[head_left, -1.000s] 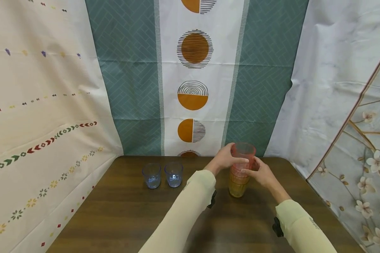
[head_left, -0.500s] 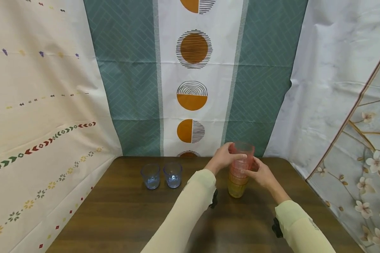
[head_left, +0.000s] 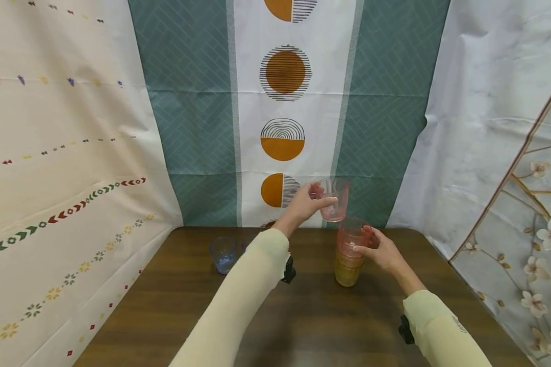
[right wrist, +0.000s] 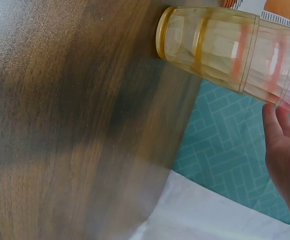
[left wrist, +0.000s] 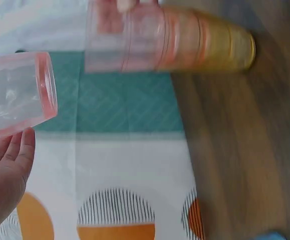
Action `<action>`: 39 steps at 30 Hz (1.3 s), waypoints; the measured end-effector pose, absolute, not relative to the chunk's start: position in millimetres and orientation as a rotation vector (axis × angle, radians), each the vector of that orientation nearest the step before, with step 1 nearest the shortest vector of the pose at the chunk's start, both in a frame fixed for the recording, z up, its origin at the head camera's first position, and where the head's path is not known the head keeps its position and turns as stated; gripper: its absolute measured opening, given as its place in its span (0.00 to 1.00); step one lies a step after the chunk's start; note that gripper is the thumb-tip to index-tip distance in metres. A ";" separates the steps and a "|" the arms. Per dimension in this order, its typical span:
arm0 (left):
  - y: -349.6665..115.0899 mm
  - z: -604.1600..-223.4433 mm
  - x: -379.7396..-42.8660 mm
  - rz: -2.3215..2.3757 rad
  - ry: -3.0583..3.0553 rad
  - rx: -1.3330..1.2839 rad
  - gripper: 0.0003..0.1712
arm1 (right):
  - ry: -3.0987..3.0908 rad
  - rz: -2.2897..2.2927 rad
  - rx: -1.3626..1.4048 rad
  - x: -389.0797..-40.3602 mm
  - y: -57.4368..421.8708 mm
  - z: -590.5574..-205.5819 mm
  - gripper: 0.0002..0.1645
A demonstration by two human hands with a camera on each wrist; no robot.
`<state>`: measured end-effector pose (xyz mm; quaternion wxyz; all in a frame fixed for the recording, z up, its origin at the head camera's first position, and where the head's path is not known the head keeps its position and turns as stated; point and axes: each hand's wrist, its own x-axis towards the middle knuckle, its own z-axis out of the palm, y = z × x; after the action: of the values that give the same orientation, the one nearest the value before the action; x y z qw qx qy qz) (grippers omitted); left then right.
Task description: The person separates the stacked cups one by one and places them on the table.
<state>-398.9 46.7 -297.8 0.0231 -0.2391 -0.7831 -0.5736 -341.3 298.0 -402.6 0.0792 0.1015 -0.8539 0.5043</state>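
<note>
My left hand (head_left: 304,205) grips a clear pink tumbler (head_left: 337,204), held in the air just up and left of a stack of tumblers (head_left: 347,271). That stack stands on the table, its bottom yellow and its upper part pink. In the left wrist view the lifted tumbler (left wrist: 17,95) is apart from the stack, and the fingers (left wrist: 25,150) lie along its side. My right hand (head_left: 386,252) holds the upper pink part of the stack, thumb in front. In the right wrist view its fingertips (right wrist: 269,112) are right at the stack's side.
A blue tumbler (head_left: 223,256) stands at the left back of the wooden table (head_left: 165,306). A second blue one is mostly hidden behind my left sleeve (head_left: 243,290). A patterned cloth (head_left: 284,112) hangs behind the table, with more cloth on both sides.
My left hand has pulled the top pink tumbler out of the stack and moved up and left with it. My right hand stays on the stack. The left sleeve now covers most of one blue tumbler.
</note>
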 end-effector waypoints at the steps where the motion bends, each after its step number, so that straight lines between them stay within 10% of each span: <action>1: 38.8 -296.8 -400.0 -1.766 -2.427 -0.746 0.42 | -2.557 1.510 0.303 -340.9 298.7 -402.8 0.49; 39: -141.8 -427.5 -353.6 -1.698 -2.503 -0.397 0.43 | -2.551 1.600 0.277 -340.2 300.0 -406.8 0.49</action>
<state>-353.6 -141.8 -427.5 0.0458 -0.1301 -0.8197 -0.5560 -340.2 300.0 -406.8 0.0587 0.0913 -0.8422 0.5282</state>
